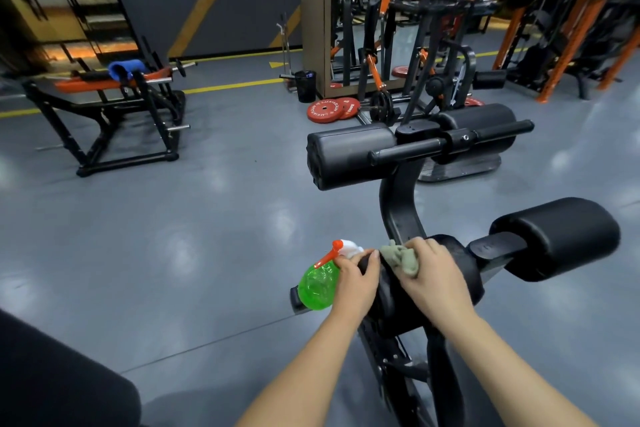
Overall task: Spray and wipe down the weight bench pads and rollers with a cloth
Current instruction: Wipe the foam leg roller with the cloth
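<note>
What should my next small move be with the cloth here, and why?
Probably draw the cloth sideways across the near roller. The right hand grips it bunched against the roller's top, and the left hand holds the spray bottle beside the roller's left end, nozzle pointing away, so wiping rather than spraying looks due.

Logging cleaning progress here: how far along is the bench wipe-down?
Done: nothing shows as finished. In hand: the right hand presses the cloth on the near roller while the left hand holds the spray bottle. Left: possibly the right-side roller and upper rollers.
</note>
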Demonstrator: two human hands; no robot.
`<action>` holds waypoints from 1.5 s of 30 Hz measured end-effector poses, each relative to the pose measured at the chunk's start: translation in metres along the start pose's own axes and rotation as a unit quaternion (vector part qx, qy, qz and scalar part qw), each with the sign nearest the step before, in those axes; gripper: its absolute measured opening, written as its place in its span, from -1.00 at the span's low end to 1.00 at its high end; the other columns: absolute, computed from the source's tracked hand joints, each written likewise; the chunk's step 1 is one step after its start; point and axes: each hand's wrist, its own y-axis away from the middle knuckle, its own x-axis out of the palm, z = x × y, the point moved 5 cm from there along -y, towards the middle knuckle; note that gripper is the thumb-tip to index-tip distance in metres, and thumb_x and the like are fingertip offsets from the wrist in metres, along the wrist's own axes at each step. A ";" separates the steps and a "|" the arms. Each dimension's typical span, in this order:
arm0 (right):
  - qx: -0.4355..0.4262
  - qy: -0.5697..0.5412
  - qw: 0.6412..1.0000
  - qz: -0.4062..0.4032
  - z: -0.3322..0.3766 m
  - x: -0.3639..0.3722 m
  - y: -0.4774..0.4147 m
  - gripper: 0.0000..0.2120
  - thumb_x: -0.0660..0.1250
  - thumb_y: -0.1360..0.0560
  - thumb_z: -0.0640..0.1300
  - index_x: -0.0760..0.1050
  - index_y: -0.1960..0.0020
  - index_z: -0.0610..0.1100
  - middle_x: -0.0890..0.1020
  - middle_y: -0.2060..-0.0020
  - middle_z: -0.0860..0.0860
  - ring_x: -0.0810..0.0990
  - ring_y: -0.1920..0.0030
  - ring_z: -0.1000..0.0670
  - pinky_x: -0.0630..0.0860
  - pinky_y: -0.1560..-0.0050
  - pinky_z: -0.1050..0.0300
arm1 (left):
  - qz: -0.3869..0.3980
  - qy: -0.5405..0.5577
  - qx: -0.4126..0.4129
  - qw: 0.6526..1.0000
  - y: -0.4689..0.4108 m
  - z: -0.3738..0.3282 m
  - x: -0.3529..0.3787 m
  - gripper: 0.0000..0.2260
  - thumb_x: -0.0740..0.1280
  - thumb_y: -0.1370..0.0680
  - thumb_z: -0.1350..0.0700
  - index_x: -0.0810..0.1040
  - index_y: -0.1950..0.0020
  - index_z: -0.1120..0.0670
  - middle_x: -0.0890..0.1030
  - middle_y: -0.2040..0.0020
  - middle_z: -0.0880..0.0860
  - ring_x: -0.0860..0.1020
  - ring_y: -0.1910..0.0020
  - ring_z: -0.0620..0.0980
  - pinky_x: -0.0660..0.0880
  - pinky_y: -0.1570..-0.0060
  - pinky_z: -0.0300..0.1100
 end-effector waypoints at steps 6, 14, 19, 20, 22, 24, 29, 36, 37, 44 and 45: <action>0.151 0.045 0.986 -0.058 -0.047 -0.025 -0.035 -0.78 0.34 -0.54 -0.01 0.52 -0.04 -0.15 0.54 0.04 -0.17 0.51 -0.03 -0.29 0.40 0.13 -0.05 | 0.035 -0.008 0.019 0.999 0.008 -0.011 -0.005 -0.56 0.23 -0.68 -0.15 0.44 -0.43 0.12 0.35 -0.30 0.04 0.44 -0.18 -0.02 0.31 -0.16 -0.27; -0.076 0.126 0.989 -0.025 0.021 -0.005 0.018 -0.77 0.42 -0.45 0.00 0.52 -0.03 -0.08 0.55 0.14 -0.02 0.56 0.14 -0.13 0.44 0.33 0.05 | 0.033 -0.026 0.000 0.999 0.005 -0.012 -0.006 -0.51 0.22 -0.69 -0.12 0.38 -0.44 0.23 0.43 -0.08 -0.04 0.48 -0.08 -0.02 0.29 0.04 -0.30; 0.013 0.081 0.995 -0.049 -0.043 -0.019 -0.007 -0.70 0.34 -0.51 0.02 0.51 -0.13 -0.15 0.52 -0.03 -0.12 0.45 -0.10 -0.23 0.48 0.03 -0.11 | 0.037 -0.011 -0.018 0.999 0.006 -0.011 -0.006 -0.49 0.22 -0.68 -0.13 0.23 -0.39 0.25 0.55 -0.20 0.11 0.54 -0.22 0.13 0.33 -0.04 -0.19; 0.075 0.064 0.993 -0.064 -0.058 -0.024 -0.014 -0.70 0.33 -0.52 -0.03 0.49 -0.15 -0.20 0.50 -0.06 -0.19 0.42 -0.12 -0.28 0.46 -0.05 -0.16 | 0.038 -0.007 -0.025 0.999 0.005 -0.010 -0.006 -0.52 0.22 -0.68 -0.14 0.22 -0.36 0.21 0.56 -0.22 0.14 0.55 -0.23 0.15 0.34 -0.05 -0.17; 0.174 0.032 0.980 -0.086 -0.069 -0.025 -0.017 -0.72 0.33 -0.54 -0.13 0.47 -0.19 -0.25 0.46 -0.13 -0.27 0.40 -0.16 -0.33 0.40 -0.16 -0.22 | 0.036 -0.004 -0.033 0.999 0.005 -0.008 -0.005 -0.58 0.21 -0.69 -0.13 0.20 -0.31 0.16 0.58 -0.20 0.19 0.55 -0.14 0.15 0.35 -0.04 -0.14; 0.177 0.036 0.979 -0.091 -0.051 -0.019 -0.008 -0.73 0.33 -0.53 -0.17 0.48 -0.19 -0.24 0.46 -0.13 -0.26 0.41 -0.16 -0.33 0.41 -0.15 -0.22 | 0.036 0.000 -0.037 0.999 0.007 -0.010 -0.001 -0.54 0.20 -0.70 -0.09 0.18 -0.35 0.25 0.60 -0.10 0.18 0.54 -0.03 0.12 0.33 0.04 -0.15; -0.032 -0.016 0.999 -0.034 0.026 0.012 0.045 -0.69 0.22 -0.49 0.00 0.52 -0.12 -0.14 0.48 0.01 -0.10 0.46 -0.02 -0.18 0.52 0.09 -0.11 | 0.073 -0.032 -0.050 0.996 -0.008 -0.008 -0.005 -0.76 0.18 -0.72 -0.04 0.32 -0.11 0.14 0.55 -0.26 0.22 0.53 -0.29 0.17 0.35 -0.04 -0.21; -0.032 -0.013 0.999 0.005 -0.025 -0.009 -0.003 -0.74 0.36 -0.53 -0.04 0.50 -0.20 -0.05 0.47 -0.10 -0.04 0.43 -0.17 -0.12 0.48 -0.10 -0.08 | 0.039 -0.005 -0.118 0.992 -0.007 -0.009 -0.006 -0.34 0.22 -0.69 -0.06 -0.02 -0.61 0.24 0.48 -0.34 0.15 0.45 -0.29 0.15 0.24 -0.07 -0.21; 0.024 -0.004 1.000 -0.020 -0.046 -0.015 -0.014 -0.74 0.35 -0.53 -0.08 0.50 -0.21 -0.08 0.47 -0.11 -0.10 0.43 -0.19 -0.18 0.47 -0.14 -0.12 | 0.031 -0.004 -0.119 0.992 -0.008 -0.005 -0.005 -0.30 0.23 -0.69 -0.06 -0.07 -0.62 0.24 0.47 -0.34 0.15 0.44 -0.26 0.14 0.20 -0.06 -0.20; 0.158 0.008 0.979 -0.131 -0.036 -0.013 0.001 -0.72 0.35 -0.49 -0.14 0.49 -0.19 -0.15 0.45 -0.11 -0.16 0.43 -0.18 -0.22 0.49 -0.11 -0.14 | 0.004 0.052 -0.169 0.984 -0.021 0.012 0.000 -0.45 0.33 -0.61 -0.02 0.11 -0.43 0.15 0.55 0.08 0.06 0.53 0.09 0.01 0.42 0.09 -0.14; 0.102 -0.002 0.987 -0.128 -0.017 -0.004 0.012 -0.73 0.34 -0.48 -0.13 0.51 -0.16 -0.13 0.47 -0.08 -0.14 0.44 -0.15 -0.19 0.51 -0.05 -0.12 | 0.006 0.041 -0.171 0.984 -0.020 0.012 -0.001 -0.55 0.31 -0.63 0.01 0.13 -0.36 0.11 0.49 0.15 0.02 0.47 0.19 -0.06 0.38 0.23 -0.19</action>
